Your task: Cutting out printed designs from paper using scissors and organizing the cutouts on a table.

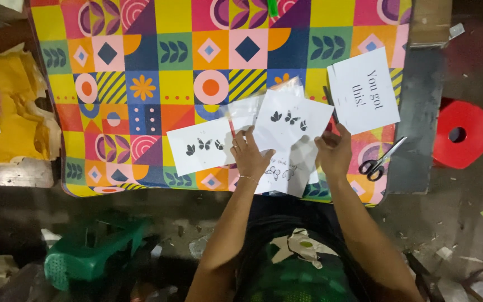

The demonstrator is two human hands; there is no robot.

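A: Reading from the left, what did the head view show first?

B: A heap of yellow paper (8,112) lay at the left edge, beside a table under a patterned cloth (141,61) of bright geometric blocks. Below it, on the floor, stood a green plastic stool (88,254).

A: And at the middle of the cloth?

B: A white sheet with three dark butterflies (199,148) lay flat. Just to its right, the left hand (251,156) rested palm down, fingers spread loosely, on a second butterfly sheet (293,120), whose lower left part it pressed. That sheet was tilted and overlapped a clear plastic sleeve (286,89) behind it. A third sheet with outlined butterflies (286,174) lay partly beneath, between the two wrists.

A: What of the other hand?

B: The right hand (334,154) touched the right edge of the second butterfly sheet, fingers curled. Whether it pinched the paper or only lay against it could not be told.

A: Further right?

B: A white card with printed text (364,89) lay near the cloth's right border, just above the right hand. Scissors with black handles (380,162) lay near the table's corner, apart from the hand. A red plastic stool (460,133) stood beyond the table edge.
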